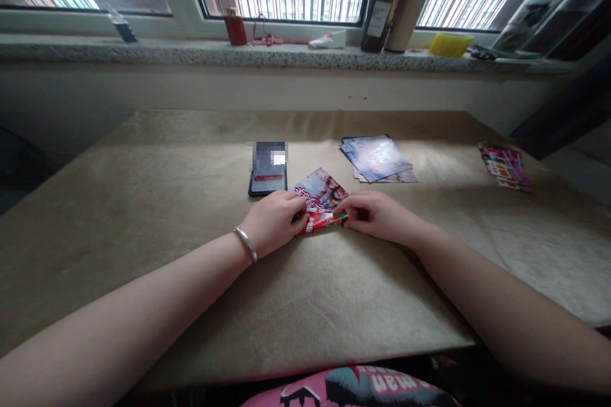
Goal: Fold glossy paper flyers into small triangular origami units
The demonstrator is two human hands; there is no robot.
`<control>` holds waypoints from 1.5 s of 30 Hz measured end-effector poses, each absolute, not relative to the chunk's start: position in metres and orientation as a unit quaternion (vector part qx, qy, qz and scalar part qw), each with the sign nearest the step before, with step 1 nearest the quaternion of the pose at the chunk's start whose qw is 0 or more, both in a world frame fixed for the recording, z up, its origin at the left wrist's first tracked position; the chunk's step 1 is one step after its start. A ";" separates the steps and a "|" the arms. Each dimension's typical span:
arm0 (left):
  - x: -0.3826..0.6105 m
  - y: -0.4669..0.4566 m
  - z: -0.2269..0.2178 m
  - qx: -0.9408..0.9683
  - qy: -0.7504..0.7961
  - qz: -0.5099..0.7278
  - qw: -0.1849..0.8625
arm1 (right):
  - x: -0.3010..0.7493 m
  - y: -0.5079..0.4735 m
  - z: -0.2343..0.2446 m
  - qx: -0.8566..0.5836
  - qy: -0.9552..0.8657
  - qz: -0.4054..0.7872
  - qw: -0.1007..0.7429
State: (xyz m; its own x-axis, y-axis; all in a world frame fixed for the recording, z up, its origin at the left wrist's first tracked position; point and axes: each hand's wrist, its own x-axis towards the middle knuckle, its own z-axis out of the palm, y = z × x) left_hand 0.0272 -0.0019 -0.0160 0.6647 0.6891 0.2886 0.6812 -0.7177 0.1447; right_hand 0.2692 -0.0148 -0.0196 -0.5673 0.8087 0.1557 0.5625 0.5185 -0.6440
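A printed paper sheet (321, 189) with red and white lettering and a picture lies on the table in front of me. Its near edge is folded over into a narrow red strip. My left hand (275, 219) is closed on the left end of that fold, thumb and fingers pinching it. On the right end, my right hand (370, 213) pinches the paper between thumb and forefinger. A silver bangle circles my left wrist. Just beyond my left hand, a phone (268, 186) with a lit screen lies flat, partly blurred out.
Behind the sheet, to the right, is a stack of printed sheets (377, 158). Several colourful printed papers (506, 166) lie near the table's right edge. On the stone windowsill (191, 54) stand a red container (235, 28), a dark lidded jar (379, 19) and a yellow sponge-like block (450, 45).
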 end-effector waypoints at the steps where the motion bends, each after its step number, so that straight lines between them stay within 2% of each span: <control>1: 0.027 -0.002 -0.016 0.912 0.374 0.165 0.016 | 0.270 -0.015 -0.019 -0.398 -0.855 0.246 0.223; 9: 0.026 0.000 -0.018 0.907 0.382 0.174 0.042 | 0.268 -0.017 -0.018 -0.341 -0.911 0.097 0.209; 19: 0.021 0.002 -0.014 0.909 0.360 0.207 0.032 | 0.269 -0.016 -0.019 -0.348 -0.923 0.014 0.167; 21: 0.019 -0.001 -0.011 0.930 0.319 0.181 0.022 | 0.270 -0.015 -0.019 -0.352 -0.920 0.000 0.171; 28: 0.018 -0.005 -0.009 0.950 0.274 0.134 -0.063 | 0.275 -0.011 -0.024 -0.361 -0.913 -0.004 0.190; 45: 0.019 -0.009 -0.009 0.946 0.291 0.108 -0.097 | 0.268 -0.009 -0.027 -0.375 -0.901 0.015 0.219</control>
